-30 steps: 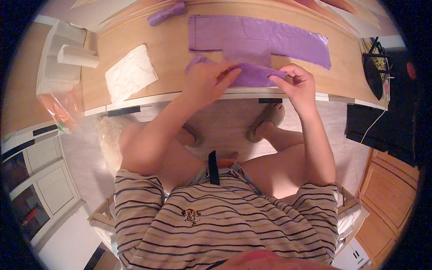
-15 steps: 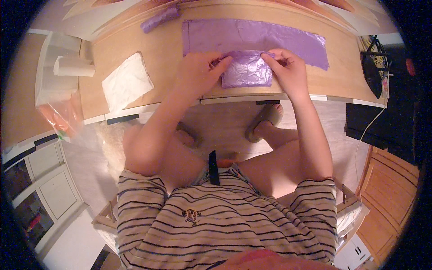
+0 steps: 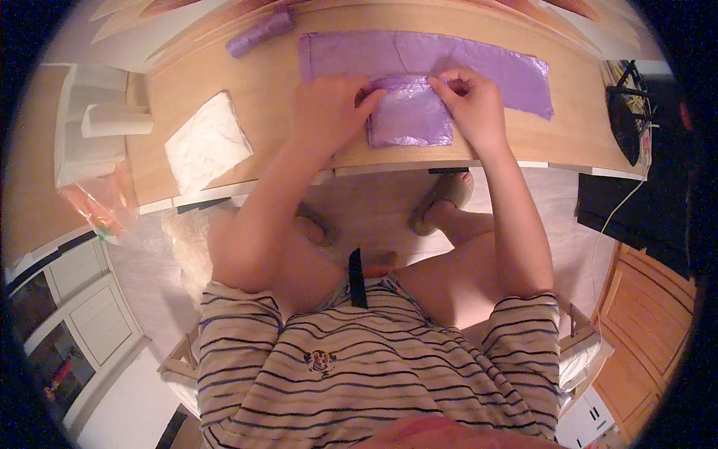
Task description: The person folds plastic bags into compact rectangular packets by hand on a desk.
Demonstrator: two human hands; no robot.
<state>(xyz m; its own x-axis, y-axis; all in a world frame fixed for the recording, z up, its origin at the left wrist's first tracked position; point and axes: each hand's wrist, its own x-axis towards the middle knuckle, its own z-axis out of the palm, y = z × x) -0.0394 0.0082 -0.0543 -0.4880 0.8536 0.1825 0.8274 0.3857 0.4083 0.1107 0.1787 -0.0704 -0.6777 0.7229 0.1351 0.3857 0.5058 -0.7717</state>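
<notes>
Nearest, between and just on the near side of the hands, a glossy purple plastic film panel (image 3: 411,123) is laid flat on the wooden tabletop (image 3: 179,82), its far edge turned up. That edge is pinched between thumb and finger at its right end by the right hand (image 3: 475,105); the left end is gripped likewise by the left hand (image 3: 336,105), though its curled fingers are partly hidden. Such slippery film is probably best creased with even tension and both corners kept level, air being pressed out. Beyond the hands, a flat purple film strip (image 3: 493,71) is spread; whether it is joined to the panel cannot be told.
</notes>
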